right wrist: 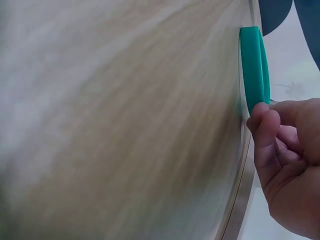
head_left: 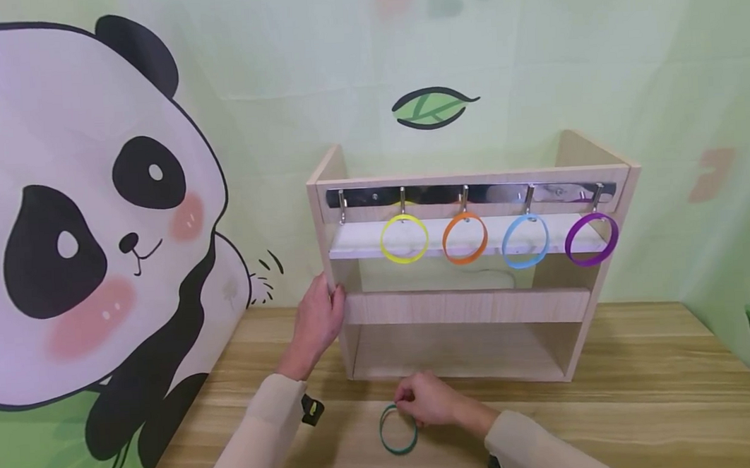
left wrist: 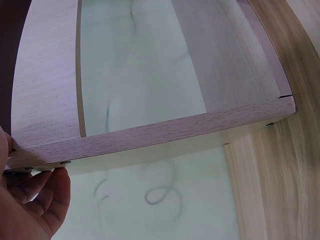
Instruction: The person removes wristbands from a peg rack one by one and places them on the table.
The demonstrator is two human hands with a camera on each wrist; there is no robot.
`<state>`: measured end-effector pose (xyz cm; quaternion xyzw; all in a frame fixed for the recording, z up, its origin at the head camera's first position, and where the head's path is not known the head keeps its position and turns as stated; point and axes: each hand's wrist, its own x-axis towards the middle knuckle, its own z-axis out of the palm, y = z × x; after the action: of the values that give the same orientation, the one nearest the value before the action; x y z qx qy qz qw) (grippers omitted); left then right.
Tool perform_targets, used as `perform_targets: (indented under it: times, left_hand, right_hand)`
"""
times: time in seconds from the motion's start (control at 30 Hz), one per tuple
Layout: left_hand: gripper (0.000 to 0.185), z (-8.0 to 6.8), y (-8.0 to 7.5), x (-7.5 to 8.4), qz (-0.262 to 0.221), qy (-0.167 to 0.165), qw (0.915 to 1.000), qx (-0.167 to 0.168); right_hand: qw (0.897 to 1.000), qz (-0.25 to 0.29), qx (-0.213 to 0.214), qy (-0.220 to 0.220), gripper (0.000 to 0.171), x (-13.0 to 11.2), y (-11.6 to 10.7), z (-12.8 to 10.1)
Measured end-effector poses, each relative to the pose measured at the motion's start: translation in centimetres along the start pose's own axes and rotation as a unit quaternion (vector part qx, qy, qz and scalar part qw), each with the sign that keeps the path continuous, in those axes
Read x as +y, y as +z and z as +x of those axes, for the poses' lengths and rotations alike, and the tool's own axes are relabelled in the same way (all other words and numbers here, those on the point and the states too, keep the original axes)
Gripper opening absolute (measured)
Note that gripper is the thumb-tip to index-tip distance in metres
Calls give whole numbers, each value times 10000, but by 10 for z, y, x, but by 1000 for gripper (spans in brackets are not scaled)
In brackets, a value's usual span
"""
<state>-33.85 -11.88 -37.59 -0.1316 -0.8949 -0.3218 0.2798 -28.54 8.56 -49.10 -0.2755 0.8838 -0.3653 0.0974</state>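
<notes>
A green ring band (head_left: 398, 429) lies on the wooden table in front of a small wooden shelf rack (head_left: 468, 307). My right hand (head_left: 425, 399) pinches its top edge; the right wrist view shows the green band (right wrist: 254, 65) between the fingertips (right wrist: 265, 117). My left hand (head_left: 318, 318) grips the rack's left side panel, with the fingers (left wrist: 47, 200) under the panel's edge (left wrist: 150, 137). On the rack's metal hook rail hang a yellow ring (head_left: 403, 239), an orange ring (head_left: 464, 238), a blue ring (head_left: 524, 241) and a purple ring (head_left: 592, 239). The leftmost hook (head_left: 342, 206) is bare.
The rack stands at the back of the table (head_left: 644, 389), against a green wall with a leaf print (head_left: 432, 107). A large panda picture (head_left: 88, 228) covers the wall on the left. Bare tabletop stretches to the right of the rack.
</notes>
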Motion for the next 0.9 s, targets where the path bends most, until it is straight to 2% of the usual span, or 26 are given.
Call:
perform_targets:
  times: [0.13,0.47,0.7,0.9]
  left_hand:
    - [31,-1,0,1,-11,-42,10000,-23]
    - [30,0,0,0,-12,-57,10000,-16]
    - [30,-1,0,0,-8,-40,10000,22]
    - [31,-1,0,-1,-19,17,10000,8]
  right_hand:
    - [9999,10,-62,158,4,1,1,1]
    - [9999,120,-27,85,4,0,-2,0]
    - [9996,108,66,-272,8,-11,-16,-7]
    - [9966,-381,331,-657,7,-21,-29,-14]
